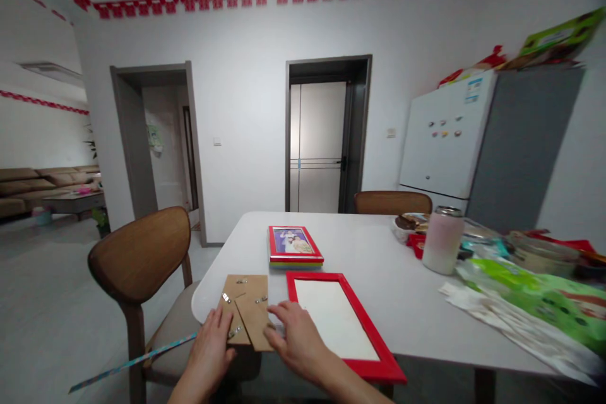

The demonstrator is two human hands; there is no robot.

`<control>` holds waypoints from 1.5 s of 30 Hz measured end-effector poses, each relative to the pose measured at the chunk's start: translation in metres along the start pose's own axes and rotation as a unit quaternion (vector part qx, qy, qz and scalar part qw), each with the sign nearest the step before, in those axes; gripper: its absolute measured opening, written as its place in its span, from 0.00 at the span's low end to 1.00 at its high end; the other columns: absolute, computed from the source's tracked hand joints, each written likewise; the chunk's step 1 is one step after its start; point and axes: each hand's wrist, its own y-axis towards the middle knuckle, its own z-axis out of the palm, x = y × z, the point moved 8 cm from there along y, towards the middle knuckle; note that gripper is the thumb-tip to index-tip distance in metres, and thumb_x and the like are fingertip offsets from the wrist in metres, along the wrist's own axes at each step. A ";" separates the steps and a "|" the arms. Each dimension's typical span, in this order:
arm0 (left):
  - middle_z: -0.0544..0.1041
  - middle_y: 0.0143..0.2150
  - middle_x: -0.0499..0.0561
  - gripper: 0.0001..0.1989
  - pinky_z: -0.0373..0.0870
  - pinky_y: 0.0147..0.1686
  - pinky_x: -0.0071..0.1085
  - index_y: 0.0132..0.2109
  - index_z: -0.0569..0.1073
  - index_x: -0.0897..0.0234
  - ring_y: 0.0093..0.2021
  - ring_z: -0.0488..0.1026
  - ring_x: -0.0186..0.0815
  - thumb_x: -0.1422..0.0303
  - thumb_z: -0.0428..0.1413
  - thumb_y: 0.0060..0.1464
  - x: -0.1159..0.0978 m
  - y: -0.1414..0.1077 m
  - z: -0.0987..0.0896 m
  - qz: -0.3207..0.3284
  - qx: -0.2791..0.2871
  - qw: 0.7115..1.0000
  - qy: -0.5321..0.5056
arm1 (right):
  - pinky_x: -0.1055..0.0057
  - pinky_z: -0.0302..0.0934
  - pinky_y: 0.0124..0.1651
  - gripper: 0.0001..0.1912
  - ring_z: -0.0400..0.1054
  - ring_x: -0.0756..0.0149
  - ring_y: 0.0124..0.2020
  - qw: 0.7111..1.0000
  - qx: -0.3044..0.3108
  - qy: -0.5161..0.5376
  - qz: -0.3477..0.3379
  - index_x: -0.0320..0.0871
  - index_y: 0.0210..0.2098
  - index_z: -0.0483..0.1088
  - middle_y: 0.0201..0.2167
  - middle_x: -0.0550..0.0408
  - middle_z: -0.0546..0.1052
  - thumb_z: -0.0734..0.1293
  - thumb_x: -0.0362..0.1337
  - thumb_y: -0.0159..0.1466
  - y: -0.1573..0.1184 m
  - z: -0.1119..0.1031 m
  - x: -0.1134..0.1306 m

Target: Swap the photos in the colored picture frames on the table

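Observation:
A brown backing board (252, 310) with small metal clips and a cut flap lies at the table's front left. My left hand (211, 342) rests on its left edge, fingers stretched out. At the board's right edge is my right hand (294, 336), its fingers bent and somewhat apart, thumb near the lower right corner. A red frame (358, 310) with a white panel (334, 319) inside lies just right of the board, partly behind my right forearm. Farther back, a stack of red-edged frames (296, 259) has a photo (292, 242) on top.
On the white table (379, 252), a pink bottle (444, 240), green packages (534, 303) and a white cloth (502, 322) stand or lie at the right. Wooden chairs (146, 255) are at the left and far side. A blue patterned strip (132, 363) sticks out at the lower left.

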 end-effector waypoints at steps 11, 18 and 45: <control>0.58 0.57 0.58 0.24 0.52 0.54 0.38 0.52 0.63 0.69 0.57 0.52 0.42 0.77 0.46 0.44 -0.050 -0.005 -0.015 0.080 -0.065 0.994 -0.034 | 0.68 0.53 0.44 0.18 0.59 0.62 0.41 0.998 -0.056 0.030 -0.003 0.44 0.43 0.66 0.39 0.49 0.67 0.60 0.37 0.52 -0.003 -0.023 -0.004; 0.60 0.56 0.59 0.20 0.53 0.54 0.37 0.49 0.65 0.68 0.56 0.55 0.43 0.73 0.49 0.46 -0.156 -0.019 0.002 0.207 -0.006 0.962 -0.180 | 0.68 0.52 0.50 0.19 0.60 0.61 0.45 0.994 -0.048 -0.017 0.095 0.42 0.43 0.68 0.41 0.48 0.68 0.59 0.39 0.52 -0.058 -0.078 -0.096; 0.64 0.52 0.59 0.27 0.41 0.57 0.43 0.49 0.63 0.69 0.53 0.58 0.43 0.64 0.58 0.42 -0.158 -0.026 0.020 0.249 0.046 0.947 -0.198 | 0.67 0.53 0.44 0.18 0.59 0.60 0.41 0.983 -0.039 -0.155 0.090 0.42 0.41 0.69 0.40 0.46 0.66 0.54 0.40 0.57 -0.033 -0.070 -0.128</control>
